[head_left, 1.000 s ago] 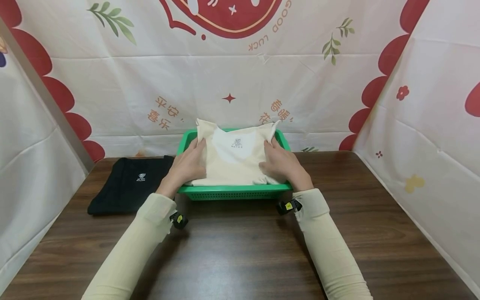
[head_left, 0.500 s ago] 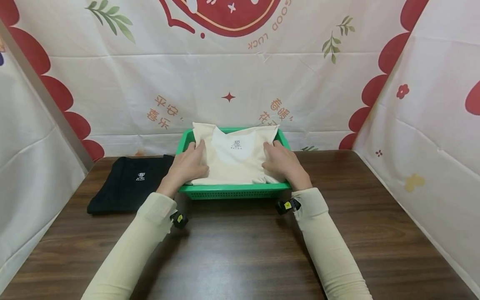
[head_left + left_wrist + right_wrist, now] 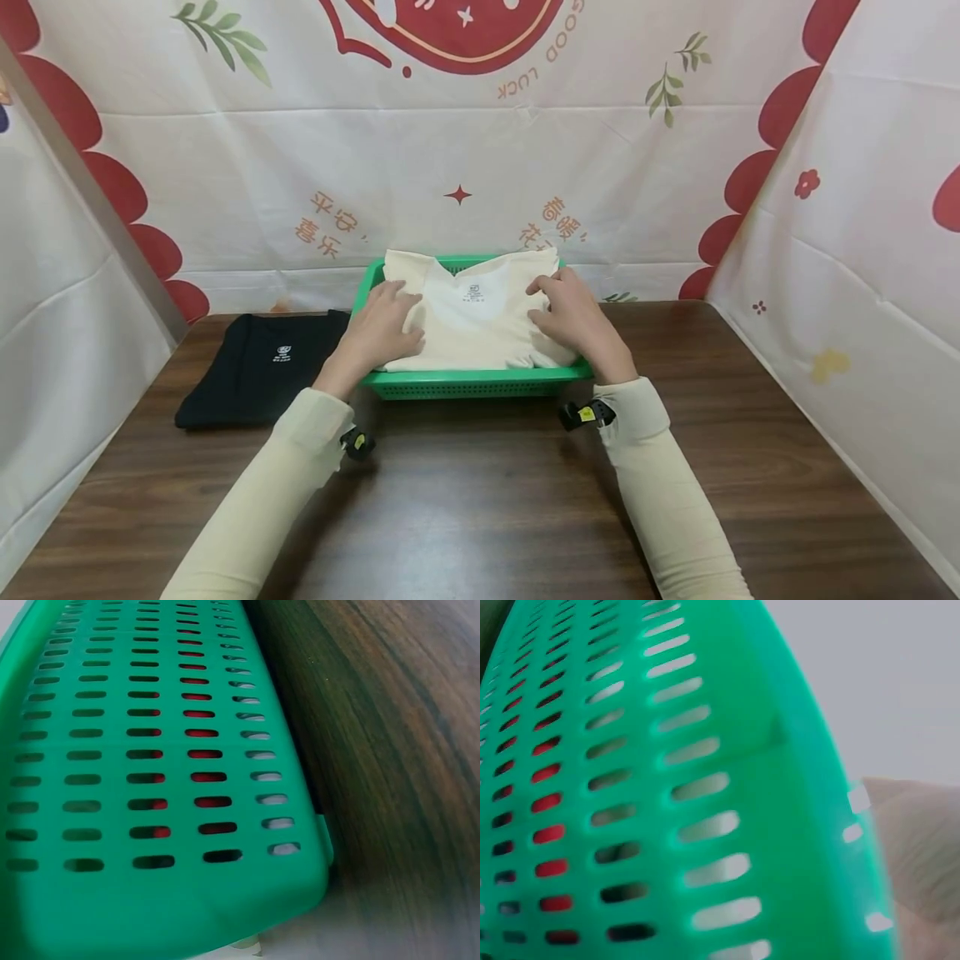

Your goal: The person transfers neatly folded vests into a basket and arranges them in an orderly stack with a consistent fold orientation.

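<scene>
A cream T-shirt (image 3: 468,342) with a white neck panel and a small printed label lies folded in a green plastic basket (image 3: 480,377). Over the shirt's left side is my left hand (image 3: 378,327), fingers spread and loosely bent, near or touching the cloth. At the shirt's right side my right hand (image 3: 576,315) has its fingers apart, with no cloth visibly pinched. The left wrist view shows the basket's slotted wall (image 3: 165,757) close up. In the right wrist view, part of my right hand (image 3: 922,855) appears beyond the basket rim.
A folded black T-shirt (image 3: 262,371) lies on the brown wooden table (image 3: 465,500), left of the basket. Something red shows through the basket slots in both wrist views. A printed white cloth (image 3: 450,150) hangs behind and at both sides.
The shirt's top corners have sunk lower into the basket. Both hands have let go of its sides; the fingers have spread, and the right hand has shifted slightly up and right.
</scene>
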Demonstrator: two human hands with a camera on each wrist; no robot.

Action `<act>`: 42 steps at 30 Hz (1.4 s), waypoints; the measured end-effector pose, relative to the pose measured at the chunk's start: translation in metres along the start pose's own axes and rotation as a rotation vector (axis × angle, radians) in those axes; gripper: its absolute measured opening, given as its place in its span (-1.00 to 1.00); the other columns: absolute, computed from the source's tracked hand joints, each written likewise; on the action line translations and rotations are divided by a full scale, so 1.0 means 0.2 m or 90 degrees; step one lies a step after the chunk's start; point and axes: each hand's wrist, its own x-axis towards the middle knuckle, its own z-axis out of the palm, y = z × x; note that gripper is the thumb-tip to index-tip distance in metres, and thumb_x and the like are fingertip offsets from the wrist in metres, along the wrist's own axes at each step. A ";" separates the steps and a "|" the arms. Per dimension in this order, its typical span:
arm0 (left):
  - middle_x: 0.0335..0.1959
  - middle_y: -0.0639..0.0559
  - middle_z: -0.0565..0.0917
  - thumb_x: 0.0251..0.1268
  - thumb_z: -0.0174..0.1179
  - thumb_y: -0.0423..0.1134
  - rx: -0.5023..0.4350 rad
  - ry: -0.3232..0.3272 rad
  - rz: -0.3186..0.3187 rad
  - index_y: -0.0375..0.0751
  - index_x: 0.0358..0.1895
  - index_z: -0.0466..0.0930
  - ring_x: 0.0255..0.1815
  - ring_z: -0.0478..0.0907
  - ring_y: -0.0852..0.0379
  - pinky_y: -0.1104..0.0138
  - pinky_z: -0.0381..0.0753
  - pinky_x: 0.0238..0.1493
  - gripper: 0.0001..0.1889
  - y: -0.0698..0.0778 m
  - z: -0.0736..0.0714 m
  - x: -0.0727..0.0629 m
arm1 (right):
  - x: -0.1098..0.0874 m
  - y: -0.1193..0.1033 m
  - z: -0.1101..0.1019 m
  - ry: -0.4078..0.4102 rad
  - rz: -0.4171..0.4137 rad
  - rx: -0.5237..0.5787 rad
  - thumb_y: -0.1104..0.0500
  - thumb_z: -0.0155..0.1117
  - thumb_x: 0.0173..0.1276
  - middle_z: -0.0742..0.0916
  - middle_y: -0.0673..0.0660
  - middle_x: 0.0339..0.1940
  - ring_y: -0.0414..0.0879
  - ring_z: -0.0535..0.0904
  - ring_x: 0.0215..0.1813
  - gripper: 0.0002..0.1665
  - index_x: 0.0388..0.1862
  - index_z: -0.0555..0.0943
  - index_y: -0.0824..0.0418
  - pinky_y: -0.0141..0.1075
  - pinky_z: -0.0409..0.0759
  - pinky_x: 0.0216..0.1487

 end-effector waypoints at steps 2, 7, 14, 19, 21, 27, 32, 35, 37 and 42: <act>0.56 -0.31 0.31 0.40 0.21 -0.13 0.017 0.017 0.023 -0.24 0.36 0.57 0.68 -0.08 -0.40 -0.23 0.05 0.62 -0.49 0.00 0.00 0.00 | 0.00 -0.01 -0.01 -0.030 -0.025 0.023 0.16 0.24 0.50 0.63 0.33 0.14 0.14 0.59 -0.01 -0.60 0.25 0.63 0.26 -0.02 0.57 -0.01; 0.43 -0.27 0.51 0.44 0.21 -0.12 0.043 0.032 0.091 -0.22 0.19 0.71 0.67 0.02 -0.36 -0.17 -0.08 0.67 -0.62 0.02 0.01 0.01 | 0.01 -0.02 0.00 -0.162 -0.067 0.087 0.12 0.25 0.53 0.70 0.27 0.27 0.16 0.68 0.22 -0.57 0.28 0.62 0.26 0.08 0.61 0.24; 0.25 -0.13 0.68 0.49 0.22 -0.11 0.027 -0.091 0.105 -0.15 0.31 0.65 0.32 0.57 -0.11 -0.04 0.57 0.31 -0.58 0.02 0.01 0.01 | 0.00 -0.02 0.04 -0.275 -0.049 0.072 0.07 0.25 0.52 0.61 0.26 0.42 0.20 0.51 0.44 -0.44 0.43 0.52 0.23 0.13 0.46 0.44; 0.35 -0.10 0.61 0.47 0.23 0.00 0.043 -0.141 0.058 -0.06 0.37 0.59 0.32 0.58 -0.10 -0.08 0.58 0.28 -0.52 0.02 0.01 0.00 | 0.01 -0.02 0.06 -0.306 -0.038 0.017 0.07 0.36 0.45 0.52 0.26 0.51 0.20 0.41 0.52 -0.29 0.51 0.43 0.24 0.12 0.37 0.51; 0.40 -0.09 0.58 0.45 0.23 0.09 0.041 -0.155 0.046 -0.07 0.37 0.59 0.39 0.54 -0.10 -0.09 0.53 0.34 -0.47 0.02 0.01 0.00 | 0.01 -0.02 0.06 -0.314 -0.038 -0.007 0.05 0.35 0.45 0.47 0.28 0.55 0.21 0.37 0.55 -0.21 0.56 0.35 0.28 0.12 0.34 0.53; 0.46 -0.11 0.53 0.40 0.19 0.28 0.061 -0.189 0.043 -0.11 0.40 0.56 0.53 0.40 -0.10 -0.09 0.43 0.46 -0.31 0.02 0.00 0.01 | 0.02 -0.04 0.07 -0.353 -0.052 -0.102 -0.07 0.14 0.58 0.27 0.40 0.65 0.33 0.06 0.69 -0.22 0.59 0.30 0.32 0.22 -0.03 0.66; 0.49 -0.12 0.50 0.40 0.17 0.30 0.076 -0.200 0.047 -0.08 0.42 0.55 0.56 0.36 -0.11 -0.10 0.41 0.48 -0.31 0.03 0.00 0.02 | 0.02 -0.06 0.08 -0.373 -0.021 -0.114 -0.13 0.01 0.62 0.05 0.44 0.70 0.34 -0.18 0.73 -0.22 0.62 0.27 0.30 0.25 -0.27 0.67; 0.48 -0.12 0.52 0.41 0.19 0.27 0.073 -0.199 0.053 -0.06 0.39 0.59 0.54 0.38 -0.11 -0.11 0.43 0.46 -0.35 0.03 0.00 0.01 | 0.02 -0.04 0.08 -0.340 -0.051 -0.096 -0.09 0.06 0.60 0.26 0.44 0.64 0.34 0.04 0.69 -0.29 0.53 0.41 0.32 0.22 -0.05 0.67; 0.47 -0.12 0.53 0.40 0.20 0.25 0.068 -0.196 0.055 -0.04 0.37 0.61 0.53 0.40 -0.10 -0.11 0.45 0.44 -0.38 0.03 0.00 0.01 | 0.02 -0.02 0.08 -0.307 -0.065 -0.052 -0.05 0.11 0.60 0.37 0.40 0.59 0.31 0.21 0.63 -0.35 0.46 0.48 0.33 0.18 0.15 0.62; 0.45 -0.12 0.54 0.40 0.22 0.23 0.061 -0.191 0.057 -0.04 0.33 0.65 0.53 0.41 -0.10 -0.10 0.46 0.43 -0.41 0.03 0.01 0.01 | 0.00 0.00 0.07 -0.263 -0.063 0.085 0.01 0.17 0.59 0.51 0.20 0.55 0.14 0.51 0.47 -0.42 0.45 0.52 0.27 0.07 0.49 0.43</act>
